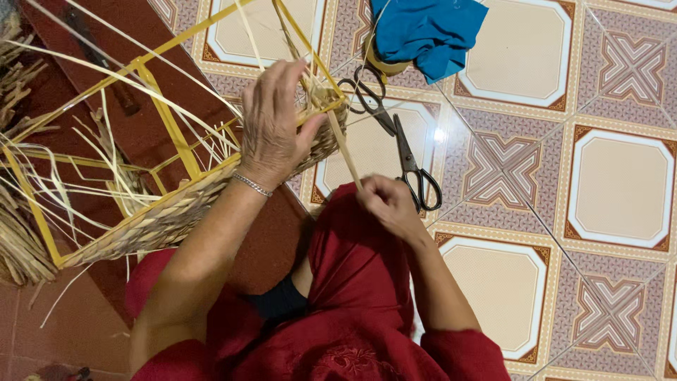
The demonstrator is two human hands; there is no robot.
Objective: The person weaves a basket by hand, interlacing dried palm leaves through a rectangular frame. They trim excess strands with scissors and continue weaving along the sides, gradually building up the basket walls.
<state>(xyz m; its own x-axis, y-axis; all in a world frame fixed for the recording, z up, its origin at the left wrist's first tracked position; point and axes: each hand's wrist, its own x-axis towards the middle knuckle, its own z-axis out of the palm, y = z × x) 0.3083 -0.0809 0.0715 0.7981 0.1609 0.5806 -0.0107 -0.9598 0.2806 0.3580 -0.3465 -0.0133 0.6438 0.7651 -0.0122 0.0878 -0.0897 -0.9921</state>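
A yellow wire frame lies tilted across my lap, its lower side covered with woven straw. My left hand presses on the frame's corner, fingers spread over the woven edge, a thin bracelet at the wrist. My right hand pinches a pale straw strand that runs up to that corner. Loose straw strands stick out from the frame towards the left.
Two pairs of black-handled scissors lie on the patterned tile floor just beyond my right hand. A blue cloth rests over a roll at the top. Bundles of dried straw sit at the left. Red clothing covers my lap.
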